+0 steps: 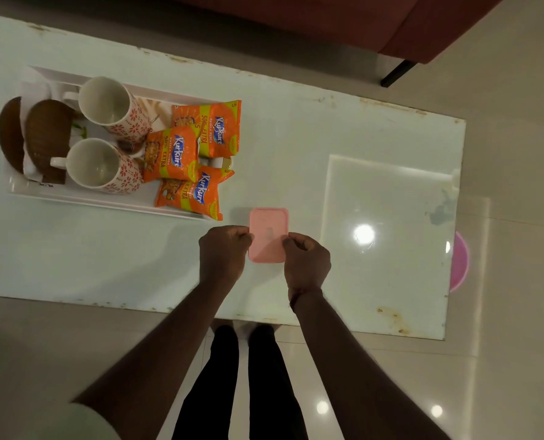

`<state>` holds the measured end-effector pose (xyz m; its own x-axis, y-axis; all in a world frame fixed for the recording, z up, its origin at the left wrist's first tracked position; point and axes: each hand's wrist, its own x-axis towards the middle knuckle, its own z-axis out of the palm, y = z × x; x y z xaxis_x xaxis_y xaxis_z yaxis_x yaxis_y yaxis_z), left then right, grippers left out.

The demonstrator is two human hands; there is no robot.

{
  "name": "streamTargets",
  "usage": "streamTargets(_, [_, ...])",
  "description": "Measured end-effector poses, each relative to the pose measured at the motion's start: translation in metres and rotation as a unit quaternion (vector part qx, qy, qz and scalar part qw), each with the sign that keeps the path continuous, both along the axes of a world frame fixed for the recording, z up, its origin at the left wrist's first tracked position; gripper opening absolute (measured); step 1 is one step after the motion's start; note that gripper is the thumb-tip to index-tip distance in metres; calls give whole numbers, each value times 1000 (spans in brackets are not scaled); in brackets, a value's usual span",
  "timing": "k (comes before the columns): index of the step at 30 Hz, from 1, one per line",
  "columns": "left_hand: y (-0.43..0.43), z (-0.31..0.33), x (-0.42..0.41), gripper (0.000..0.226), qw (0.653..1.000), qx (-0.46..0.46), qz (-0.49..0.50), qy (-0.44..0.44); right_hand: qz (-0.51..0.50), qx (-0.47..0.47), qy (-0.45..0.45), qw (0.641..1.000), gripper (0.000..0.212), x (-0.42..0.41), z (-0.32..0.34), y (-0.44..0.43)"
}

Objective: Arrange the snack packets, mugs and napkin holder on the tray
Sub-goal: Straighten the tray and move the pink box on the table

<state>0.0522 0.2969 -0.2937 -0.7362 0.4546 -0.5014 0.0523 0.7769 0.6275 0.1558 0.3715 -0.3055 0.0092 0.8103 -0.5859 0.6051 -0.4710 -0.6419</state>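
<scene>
A white tray (83, 198) lies at the table's left. On it stand two white mugs with red flowers, one at the back (108, 104) and one at the front (99, 168), beside a brown wooden napkin holder (47, 134). Three orange snack packets lie at the tray's right end: back (218, 127), middle (172, 154), front (194, 193). A pink lidded box (269, 230) rests on the table to the tray's right. My left hand (223, 252) grips its left edge and my right hand (305, 258) grips its right edge.
The glossy white table (343, 144) has chipped edges and ends near my legs. A pink tub (459, 262) sits on the floor past the table's right end. A red sofa (375, 23) stands behind the table.
</scene>
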Motion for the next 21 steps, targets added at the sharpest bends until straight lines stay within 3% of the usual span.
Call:
streamTargets(14, [0,-12,0,22,999,-13,32,-40,-4,-55,3,998,4,7,-12,10])
streamTargets(17, [5,-10,-3,34,998,-47,14,-49,0,-109,2,994,8,6,-12,21])
streamTargets(21, [11,-8,-2,32,995,-59,7,-79,55,-193,10,980,36,4,-10,41])
